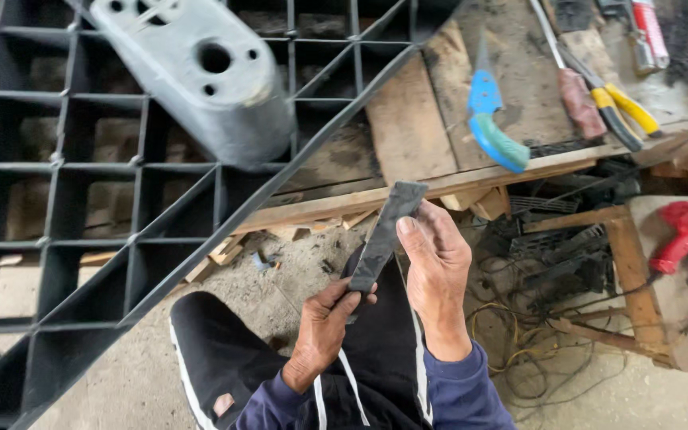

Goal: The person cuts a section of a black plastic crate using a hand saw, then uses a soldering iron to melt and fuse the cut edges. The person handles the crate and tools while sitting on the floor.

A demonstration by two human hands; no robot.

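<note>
A flat, dark grey strip of plastic or metal (385,237), long and narrow, sits near the middle of the view, tilted so its upper end points toward one o'clock. The left hand (322,330) grips the strip's lower end, fingers curled shut around it with the thumb laid over the top. The right hand (436,271) stands at three o'clock of the strip, fingers held together and roughly straight, the thumb pressed against the strip's upper edge so that the piece is pinched lightly between thumb and fingers. Both wrists come out of dark blue sleeves at six o'clock, above black trousers with white side stripes (344,374).

A large black plastic lattice panel with square openings (81,199) fills the view from nine to twelve o'clock, its slanted edge running past the hands at ten o'clock. On it at eleven o'clock lies a grey moulded plastic piece with round holes (209,87). A worn wooden workbench (416,127) spans one o'clock, bearing a knife with a blue and green handle (491,127), a screwdriver with a reddish handle (583,103) and yellow-handled pliers (623,111). A red power drill (686,231) rests at three o'clock, with tangled wires (535,334) on the concrete floor at four o'clock
</note>
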